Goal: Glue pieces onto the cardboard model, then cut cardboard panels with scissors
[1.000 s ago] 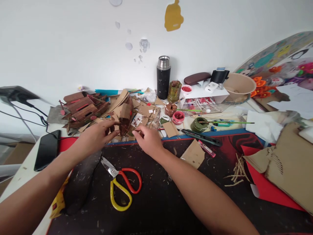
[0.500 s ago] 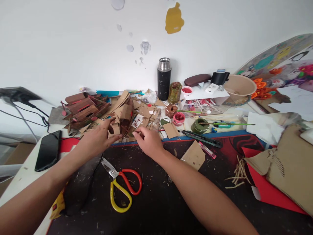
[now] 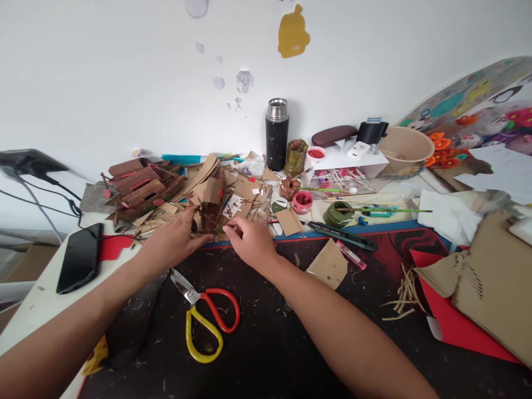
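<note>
A small brown-painted cardboard model boat (image 3: 213, 198) stands upright among cardboard scraps at the far edge of the dark mat. My left hand (image 3: 177, 235) is at its left side, fingers curled against it and thumb low at its front end. At the front right of the model, my right hand (image 3: 251, 239) is closed in a pinch; whatever lies between its fingertips is too small to make out. Scissors (image 3: 193, 299) with one red and one yellow handle lie on the mat (image 3: 266, 354) below my hands, blades slightly parted.
More brown model boats (image 3: 143, 188) are piled at the left, near a phone (image 3: 78, 257). Paint jars, including a green one (image 3: 336, 216) with a brush across it, stand right of a black flask (image 3: 277, 136). A utility knife (image 3: 343, 235) and cardboard piece (image 3: 328, 265) lie at right.
My left hand has moved right and down, its fingers coming against the model boat. My right hand stays pinched by the model's front. The view has shifted slightly.
</note>
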Demonstrator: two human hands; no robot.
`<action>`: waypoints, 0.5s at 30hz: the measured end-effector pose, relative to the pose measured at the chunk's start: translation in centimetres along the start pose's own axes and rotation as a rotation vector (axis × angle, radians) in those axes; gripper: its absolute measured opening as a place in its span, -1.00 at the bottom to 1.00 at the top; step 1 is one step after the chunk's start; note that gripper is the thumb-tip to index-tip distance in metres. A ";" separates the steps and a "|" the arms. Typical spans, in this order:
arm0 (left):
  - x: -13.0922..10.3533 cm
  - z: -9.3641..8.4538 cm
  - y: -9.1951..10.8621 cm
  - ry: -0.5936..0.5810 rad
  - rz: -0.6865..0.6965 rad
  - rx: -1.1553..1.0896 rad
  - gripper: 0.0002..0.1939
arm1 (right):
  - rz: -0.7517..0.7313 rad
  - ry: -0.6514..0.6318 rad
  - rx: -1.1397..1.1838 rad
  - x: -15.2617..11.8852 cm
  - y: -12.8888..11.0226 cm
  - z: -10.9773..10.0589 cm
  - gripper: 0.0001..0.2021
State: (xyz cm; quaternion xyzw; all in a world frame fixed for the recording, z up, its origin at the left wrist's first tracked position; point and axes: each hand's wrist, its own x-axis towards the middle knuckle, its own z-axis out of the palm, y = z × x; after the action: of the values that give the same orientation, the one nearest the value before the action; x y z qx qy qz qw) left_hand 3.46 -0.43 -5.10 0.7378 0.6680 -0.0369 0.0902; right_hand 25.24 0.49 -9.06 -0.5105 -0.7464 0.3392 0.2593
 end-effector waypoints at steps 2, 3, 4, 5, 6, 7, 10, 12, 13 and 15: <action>0.0 0.0 0.0 0.010 -0.018 -0.015 -0.10 | 0.000 -0.004 -0.009 0.0 0.0 0.0 -0.79; -0.1 0.0 -0.1 0.012 -0.035 -0.014 -0.12 | 0.001 -0.008 -0.013 0.0 0.0 0.0 -0.78; -0.1 -0.1 -0.1 0.014 -0.051 -0.008 -0.13 | 0.001 -0.010 -0.017 0.0 0.0 0.0 -0.78; -0.1 -0.1 -0.2 0.016 -0.061 -0.002 -0.14 | 0.001 -0.011 -0.021 0.0 0.0 0.0 -0.78; -0.1 -0.2 -0.3 0.018 -0.063 0.001 -0.15 | -0.001 -0.011 -0.024 0.0 0.0 0.0 -0.78; -0.1 -0.2 -0.5 0.018 -0.059 -0.002 -0.16 | -0.003 -0.011 -0.028 0.0 0.1 0.0 -0.78; -0.1 -0.3 -1.1 0.017 -0.042 -0.033 -0.25 | -0.002 -0.012 -0.042 0.0 0.1 0.1 -0.78; 0.1 -0.4 -1.5 0.023 -0.052 -0.054 -0.32 | -0.001 -0.014 -0.050 0.0 0.1 0.1 -0.78; 0.1 -0.5 -1.6 0.026 -0.058 -0.060 -0.35 | 0.000 -0.015 -0.053 0.0 0.1 0.2 -0.78; 0.3 -0.7 -1.9 0.040 -0.077 -0.058 -0.41 | 0.007 -0.021 -0.053 0.0 0.0 0.1 -0.77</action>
State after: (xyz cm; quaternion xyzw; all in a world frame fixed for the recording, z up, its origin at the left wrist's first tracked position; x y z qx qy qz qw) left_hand 1.55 0.20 -4.64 0.7091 0.6984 -0.0063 0.0968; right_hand 25.16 0.47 -9.15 -0.5160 -0.7561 0.3257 0.2366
